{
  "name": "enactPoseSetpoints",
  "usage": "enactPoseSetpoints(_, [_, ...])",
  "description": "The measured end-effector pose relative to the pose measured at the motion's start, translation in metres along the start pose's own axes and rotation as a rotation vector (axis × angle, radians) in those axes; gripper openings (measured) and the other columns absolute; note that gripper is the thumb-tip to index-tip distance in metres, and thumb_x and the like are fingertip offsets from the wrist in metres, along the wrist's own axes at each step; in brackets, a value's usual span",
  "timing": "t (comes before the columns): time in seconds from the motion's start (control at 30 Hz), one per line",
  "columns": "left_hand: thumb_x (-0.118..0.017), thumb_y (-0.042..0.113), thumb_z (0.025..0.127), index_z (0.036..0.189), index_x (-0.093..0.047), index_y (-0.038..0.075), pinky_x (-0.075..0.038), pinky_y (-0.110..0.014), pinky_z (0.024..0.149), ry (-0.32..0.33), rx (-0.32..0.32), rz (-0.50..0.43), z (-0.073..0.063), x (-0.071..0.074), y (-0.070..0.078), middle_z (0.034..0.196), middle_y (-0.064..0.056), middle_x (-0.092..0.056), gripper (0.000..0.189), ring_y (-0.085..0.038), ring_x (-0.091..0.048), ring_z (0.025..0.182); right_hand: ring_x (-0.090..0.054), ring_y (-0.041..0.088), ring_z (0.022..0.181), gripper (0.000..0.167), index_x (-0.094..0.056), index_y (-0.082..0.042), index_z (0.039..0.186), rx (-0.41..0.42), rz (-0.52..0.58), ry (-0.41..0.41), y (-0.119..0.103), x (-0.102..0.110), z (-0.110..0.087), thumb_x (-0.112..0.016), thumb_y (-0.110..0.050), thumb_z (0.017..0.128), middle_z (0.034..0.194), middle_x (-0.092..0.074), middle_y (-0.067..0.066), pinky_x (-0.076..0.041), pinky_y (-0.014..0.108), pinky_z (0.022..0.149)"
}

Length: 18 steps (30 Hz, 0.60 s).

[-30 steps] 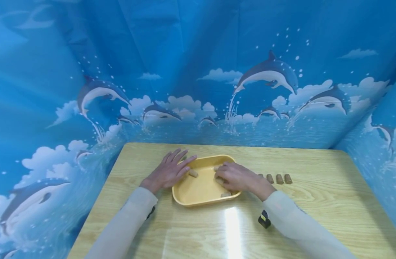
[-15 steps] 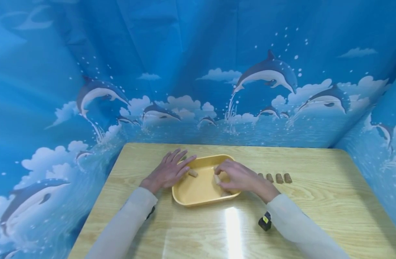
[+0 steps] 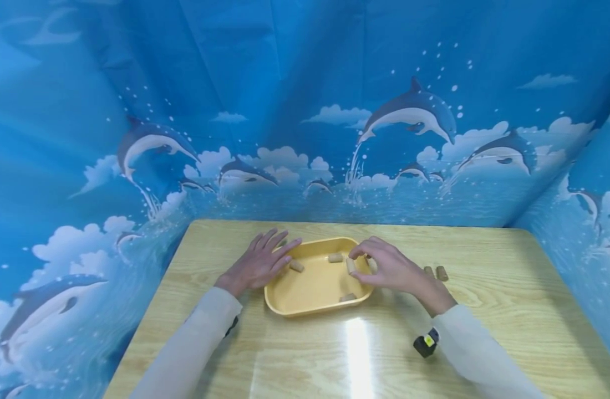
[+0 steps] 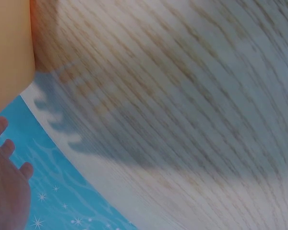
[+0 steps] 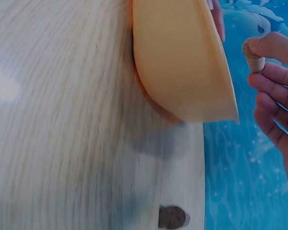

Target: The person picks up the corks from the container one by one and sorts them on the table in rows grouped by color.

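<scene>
A yellow tray (image 3: 305,289) lies on the table. My left hand (image 3: 260,264) rests with fingers spread over its left rim. Above the tray's right side, my right hand (image 3: 392,269) pinches a tapered cork (image 3: 351,266) between thumb and fingertips. The right wrist view shows that cork (image 5: 254,62) held up past the tray's rim. Three other corks lie in the tray: one near the left hand (image 3: 296,265), one cork at the back (image 3: 335,257) and one cork at the front right (image 3: 347,297).
Right of the tray, corks stand on the wooden table (image 3: 484,310); two show, one of them the outermost cork (image 3: 442,273), and my right hand may hide more. A blue dolphin-print curtain (image 3: 305,111) hangs behind the table and at its sides.
My right hand has picked a cork up from the tray and moved it right and upward. The cork at the back of the tray is now uncovered. My left hand has stayed still.
</scene>
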<state>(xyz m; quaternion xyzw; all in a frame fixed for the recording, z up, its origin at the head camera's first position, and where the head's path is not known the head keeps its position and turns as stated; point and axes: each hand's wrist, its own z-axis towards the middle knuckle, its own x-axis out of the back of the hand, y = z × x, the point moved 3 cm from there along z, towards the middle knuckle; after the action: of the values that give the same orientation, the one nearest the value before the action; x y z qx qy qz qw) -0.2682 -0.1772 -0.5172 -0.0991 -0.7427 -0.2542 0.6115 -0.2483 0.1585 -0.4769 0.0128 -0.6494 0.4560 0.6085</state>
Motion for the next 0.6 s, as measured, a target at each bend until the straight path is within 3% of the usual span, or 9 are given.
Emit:
enactPoseSetpoints(0.17, [-0.023,0.054,0.119,0.175,-0.017,0.046,-0.008,-0.063,0.138,0.002,0.000,-0.007,0.000,0.001,0.000,0.184,-0.007,-0.019,0.057,-0.036,-0.008,0.172,-0.070,0.026,0.113,0.034,-0.076,-0.013,0.126,0.027,0.006,0.063,0.007,0.008,-0.014,-0.085,-0.025,0.095,0.121,-0.075,-0.002,-0.063,0.050,0.095])
enactPoseSetpoints(0.43, [-0.025,0.052,0.119,0.175,-0.016,0.046,-0.007,-0.063,0.138,-0.002,-0.004,-0.001,0.001,0.000,-0.001,0.184,-0.008,-0.019,0.056,-0.037,-0.009,0.172,-0.071,0.023,0.104,0.032,-0.076,-0.013,0.120,0.052,-0.034,0.154,0.019,0.014,-0.038,-0.089,-0.021,0.091,0.113,-0.076,-0.003,-0.066,0.042,0.085])
enactPoseSetpoints(0.6, [-0.025,0.052,0.119,0.175,-0.016,0.046,-0.008,-0.064,0.138,0.000,-0.008,-0.009,0.001,-0.001,-0.002,0.184,-0.008,-0.019,0.056,-0.037,-0.008,0.172,-0.069,0.020,0.095,0.033,-0.076,-0.013,0.119,0.009,-0.044,0.182,0.027,0.019,-0.053,-0.090,-0.016,0.089,0.112,-0.076,-0.002,-0.064,0.036,0.077])
